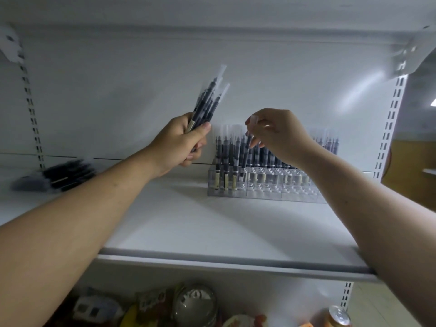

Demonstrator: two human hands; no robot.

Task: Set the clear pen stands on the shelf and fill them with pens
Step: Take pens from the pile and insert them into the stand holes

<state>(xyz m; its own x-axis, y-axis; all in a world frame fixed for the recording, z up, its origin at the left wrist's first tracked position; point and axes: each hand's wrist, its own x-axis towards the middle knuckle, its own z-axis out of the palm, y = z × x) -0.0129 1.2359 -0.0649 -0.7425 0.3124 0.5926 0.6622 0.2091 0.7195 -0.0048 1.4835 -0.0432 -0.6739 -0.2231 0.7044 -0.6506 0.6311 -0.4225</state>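
Observation:
A clear pen stand (264, 190) sits on the white shelf (212, 223), right of centre, near the back wall. Several dark pens in clear sleeves stand upright in its rear rows. My left hand (181, 142) grips a bundle of pens (210, 100) that fans up and to the right, left of the stand. My right hand (278, 133) pinches the top of a single pen (246, 152), which points down into the stand's left part. My right forearm hides part of the stand's right side.
A loose pile of dark pens (63, 175) lies on the shelf at far left. Slotted uprights (389, 123) run down both sides of the back panel. Below the shelf's front edge (236, 260) are packaged goods and a can (337, 317).

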